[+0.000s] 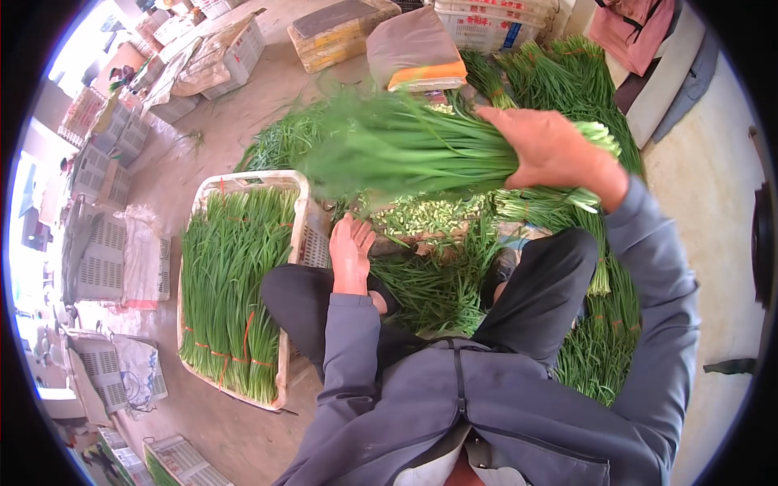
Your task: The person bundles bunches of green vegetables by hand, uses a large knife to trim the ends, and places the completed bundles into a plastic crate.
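Note:
My right hand (pixel 550 149) grips a thick bunch of garlic chives (pixel 437 143) near its pale cut ends. The bunch lies sideways in the air, its leaf tips pointing left and blurred. Palm turned up, my left hand (pixel 351 249) is empty with its fingers slightly bent and apart, below the leaf tips. Short chopped stem ends (pixel 425 215) are heaped beneath the bunch. Beside my left knee stands a white plastic crate (pixel 302 225) packed with chives (pixel 237 285), some tied with orange bands.
Loose leaves (pixel 425 285) cover the floor between my feet. Chive bundles are piled at far right (pixel 565 79) and beside my right leg (pixel 598 346). A padded cloth stack (pixel 413 45) and a worn foam box (pixel 337 36) stand ahead. Several crates (pixel 100 255) line the left.

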The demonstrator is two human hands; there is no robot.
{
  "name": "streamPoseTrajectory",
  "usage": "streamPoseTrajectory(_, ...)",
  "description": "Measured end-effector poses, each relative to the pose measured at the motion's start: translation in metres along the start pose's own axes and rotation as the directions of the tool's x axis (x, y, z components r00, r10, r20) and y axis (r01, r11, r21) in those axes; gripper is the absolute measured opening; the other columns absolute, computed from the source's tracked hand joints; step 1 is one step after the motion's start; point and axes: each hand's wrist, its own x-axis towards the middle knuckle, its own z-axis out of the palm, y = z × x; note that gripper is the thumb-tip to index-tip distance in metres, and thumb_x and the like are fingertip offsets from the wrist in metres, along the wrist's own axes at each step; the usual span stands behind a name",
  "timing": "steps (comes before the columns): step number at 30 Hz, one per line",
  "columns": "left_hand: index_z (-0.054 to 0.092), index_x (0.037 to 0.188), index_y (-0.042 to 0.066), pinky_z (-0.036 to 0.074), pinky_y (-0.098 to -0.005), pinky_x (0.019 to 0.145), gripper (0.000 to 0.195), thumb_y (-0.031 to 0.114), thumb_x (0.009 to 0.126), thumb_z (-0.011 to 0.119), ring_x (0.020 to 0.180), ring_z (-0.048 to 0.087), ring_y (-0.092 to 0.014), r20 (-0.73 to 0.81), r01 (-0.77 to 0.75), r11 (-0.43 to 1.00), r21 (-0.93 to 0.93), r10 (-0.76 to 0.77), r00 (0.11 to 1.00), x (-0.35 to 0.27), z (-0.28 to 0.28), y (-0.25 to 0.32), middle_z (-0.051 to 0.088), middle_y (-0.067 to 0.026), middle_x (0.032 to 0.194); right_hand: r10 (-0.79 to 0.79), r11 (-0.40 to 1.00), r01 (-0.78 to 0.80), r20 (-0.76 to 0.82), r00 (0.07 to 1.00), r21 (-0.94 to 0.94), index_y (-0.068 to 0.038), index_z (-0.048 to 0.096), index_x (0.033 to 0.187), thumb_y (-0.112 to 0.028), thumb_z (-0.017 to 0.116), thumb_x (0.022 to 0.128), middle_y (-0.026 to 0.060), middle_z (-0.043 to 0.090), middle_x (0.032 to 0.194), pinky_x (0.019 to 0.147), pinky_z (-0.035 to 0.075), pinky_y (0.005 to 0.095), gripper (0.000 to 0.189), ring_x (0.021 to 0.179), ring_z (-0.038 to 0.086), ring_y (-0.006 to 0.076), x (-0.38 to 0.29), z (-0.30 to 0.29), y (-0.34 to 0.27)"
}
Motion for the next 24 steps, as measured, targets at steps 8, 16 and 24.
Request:
streamPoseTrajectory(8,0.054,0.124,0.009,0.051,-0.0414,0.09,0.032,0.022,0.095,0.061,0.105,0.063,-0.027,-0.255,-0.202,0.976,-0.077,0.176,0.951,0.02,-0.046,0.025,0.064,-0.0083,0.114,0.175,0.956,-0.104,0.246,0.953,-0.275,-0.001,0.055,0.11,-0.025,0.087,0.055,0.0153,0.066,0.092,0.077,0.053,0.0479,0.068,0.092,0.065,0.0393,0.008,-0.052,0.011)
streamPoseTrajectory(16,0.055,0.128,-0.006,0.053,-0.0445,0.099,0.042,0.02,0.095,0.059,0.108,0.066,-0.034,0.561,-0.068,0.964,0.256,-0.091,0.823,-0.113,0.052,0.028,0.065,-0.0212,0.118,0.398,0.917,-0.395,0.073,0.914,-0.053,0.001,0.051,0.124,-0.043,0.087,0.061,0.0232,0.067,0.105,0.085,0.053,0.0468,0.085,0.1,0.066,0.0402,-0.003,-0.033,0.014)
streamPoseTrajectory(24,0.056,0.129,0.003,0.054,-0.0448,0.097,0.037,0.03,0.103,0.051,0.107,0.066,-0.028,0.495,-0.044,0.976,-0.211,0.146,0.856,-0.083,0.152,0.017,0.065,-0.0149,0.122,0.328,0.746,-0.435,0.291,0.899,0.503,0.011,0.048,0.128,-0.057,0.088,0.062,0.0315,0.064,0.116,0.097,0.049,0.0452,0.103,0.111,0.064,0.0409,-0.02,0.047,-0.072)
